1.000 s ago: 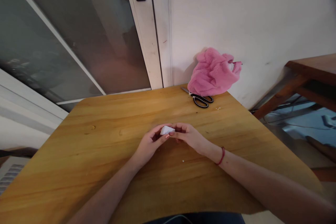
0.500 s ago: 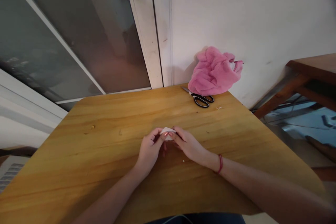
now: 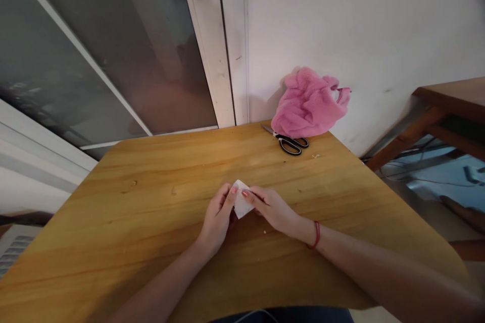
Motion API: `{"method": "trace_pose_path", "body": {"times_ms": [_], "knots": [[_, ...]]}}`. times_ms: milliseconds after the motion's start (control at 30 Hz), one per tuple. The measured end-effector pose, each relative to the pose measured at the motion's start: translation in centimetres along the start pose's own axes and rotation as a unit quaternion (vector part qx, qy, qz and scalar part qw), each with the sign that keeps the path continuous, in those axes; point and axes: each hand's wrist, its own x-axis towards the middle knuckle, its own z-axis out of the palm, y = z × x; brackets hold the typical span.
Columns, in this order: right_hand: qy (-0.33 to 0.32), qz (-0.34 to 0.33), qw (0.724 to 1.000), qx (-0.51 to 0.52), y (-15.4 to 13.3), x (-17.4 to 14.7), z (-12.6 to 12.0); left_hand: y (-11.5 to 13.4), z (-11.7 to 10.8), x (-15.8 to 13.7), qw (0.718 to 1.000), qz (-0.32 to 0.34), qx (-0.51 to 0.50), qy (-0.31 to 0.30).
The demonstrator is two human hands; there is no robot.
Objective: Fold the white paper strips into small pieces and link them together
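Observation:
A small white piece of folded paper (image 3: 242,205) is held between my two hands, just above the wooden table (image 3: 182,171). My left hand (image 3: 216,217) pinches its left edge, thumb on top and fingers curled beneath. From the other side my right hand (image 3: 275,209) grips it, the thumb pressed on its face and the fingers mostly hidden behind. The paper is turned with one corner up and another toward me. A red band circles my right wrist.
Black-handled scissors (image 3: 291,144) lie at the table's back, partly beside a crumpled pink cloth (image 3: 308,106) against the wall. Small scraps dot the tabletop. A sliding glass door (image 3: 151,60) stands behind on the left, and another wooden table (image 3: 450,96) is at the right.
The paper has turned in my hands, so more of its face shows and a corner points toward me. My thumbs have moved slightly apart.

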Motion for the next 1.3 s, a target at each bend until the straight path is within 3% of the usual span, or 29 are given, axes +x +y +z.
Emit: {"method": "trace_pose_path", "body": {"times_ms": [233,400,533,700,933,1067,1233,1300], "knots": [[-0.058,0.03,0.99,0.121,0.4,0.0,0.1,0.1,-0.1,-0.3,0.999,0.014,0.041,0.014],[-0.062,0.052,0.985,0.149,0.8,0.3,0.4,0.0,-0.2,-0.4,0.997,0.024,0.063,0.046],[-0.069,0.069,0.977,0.189,1.2,0.8,0.1,0.2,-0.5,0.0,0.998,0.03,0.046,0.033],[-0.084,0.061,0.985,0.138,1.2,0.6,-0.3,0.3,-1.0,1.0,0.997,0.067,0.031,0.008],[-0.096,0.056,0.99,0.083,0.8,0.3,-0.3,0.2,-1.3,1.2,0.996,0.041,0.071,0.047],[-0.097,0.061,0.99,0.087,1.0,0.4,-0.2,0.2,-1.4,1.3,0.998,0.047,0.039,0.024],[-0.048,0.055,0.994,0.083,1.2,0.6,-0.2,0.1,-1.6,1.8,0.998,0.049,-0.002,-0.038],[-0.039,0.057,0.995,0.065,1.3,0.6,-0.3,0.0,-1.7,2.0,0.998,0.048,0.017,-0.032]]}}
